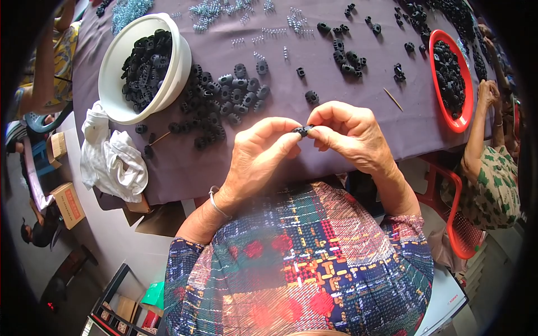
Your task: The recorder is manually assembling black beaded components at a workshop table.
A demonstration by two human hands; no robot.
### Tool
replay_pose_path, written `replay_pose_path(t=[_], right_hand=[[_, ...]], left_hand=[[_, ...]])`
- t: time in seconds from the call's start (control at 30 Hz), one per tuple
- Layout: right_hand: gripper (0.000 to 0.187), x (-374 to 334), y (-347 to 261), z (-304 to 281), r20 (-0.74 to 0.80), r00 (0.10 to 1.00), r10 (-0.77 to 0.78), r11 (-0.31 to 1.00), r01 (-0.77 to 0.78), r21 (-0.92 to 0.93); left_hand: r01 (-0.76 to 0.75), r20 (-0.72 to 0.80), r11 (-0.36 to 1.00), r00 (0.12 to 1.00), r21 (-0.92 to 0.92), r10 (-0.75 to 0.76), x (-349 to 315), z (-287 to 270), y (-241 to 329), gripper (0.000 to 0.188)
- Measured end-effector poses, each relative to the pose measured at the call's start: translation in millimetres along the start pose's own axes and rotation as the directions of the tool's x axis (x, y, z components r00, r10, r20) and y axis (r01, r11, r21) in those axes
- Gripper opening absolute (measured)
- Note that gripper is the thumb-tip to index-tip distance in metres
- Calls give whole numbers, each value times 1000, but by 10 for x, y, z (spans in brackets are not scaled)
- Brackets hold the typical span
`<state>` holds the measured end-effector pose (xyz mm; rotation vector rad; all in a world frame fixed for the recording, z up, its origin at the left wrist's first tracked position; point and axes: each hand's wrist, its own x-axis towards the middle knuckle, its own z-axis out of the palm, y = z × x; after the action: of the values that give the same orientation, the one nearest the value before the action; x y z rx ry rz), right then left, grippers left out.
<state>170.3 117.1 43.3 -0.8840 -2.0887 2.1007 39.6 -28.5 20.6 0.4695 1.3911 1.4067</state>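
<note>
Between my two hands, over the near edge of the table, is a small black plastic piece (303,131) that looks like a cord lock. My left hand (260,151) pinches its left end between thumb and forefinger. From the other side, my right hand (350,134) grips it the same way, and the fingertips cover much of it. Just beyond them a single black ribbed piece (311,97) lies on the cloth. A loose heap of similar ribbed black pieces (238,95) spreads to the left of my hands. Small metal springs (274,32) lie scattered farther back.
A white bowl (185,70) of black pieces stands at the left, with a crumpled white cloth (115,157) nearer me. On the right are a red basin (468,115) of small black parts and a thin wooden stick (393,99). Other people sit at both sides, beside a red chair (457,224).
</note>
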Motion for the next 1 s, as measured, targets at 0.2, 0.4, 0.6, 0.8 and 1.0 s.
replay_pose_path(t=[0.2, 0.4, 0.6, 0.8, 1.0], right_hand=[[11, 46, 75, 25, -11, 999, -35, 999, 35, -25], [12, 58, 57, 27, -13, 1000, -20, 997, 19, -78], [12, 100, 11, 22, -19, 1000, 13, 1000, -13, -28], [12, 109, 23, 39, -32, 999, 41, 999, -41, -13], [11, 116, 42, 82, -66, 996, -61, 994, 54, -100]], left_hand=[[-22, 1, 999, 1000, 34, 22, 42, -14, -5, 17], [-59, 6, 988, 998, 144, 59, 77, -24, -4, 16], [-65, -11, 991, 998, 116, 67, 99, -13, -8, 15], [-79, -13, 993, 997, 86, 81, 94, -26, -36, 15], [-102, -46, 985, 993, 136, 109, 90, -9, -58, 14]])
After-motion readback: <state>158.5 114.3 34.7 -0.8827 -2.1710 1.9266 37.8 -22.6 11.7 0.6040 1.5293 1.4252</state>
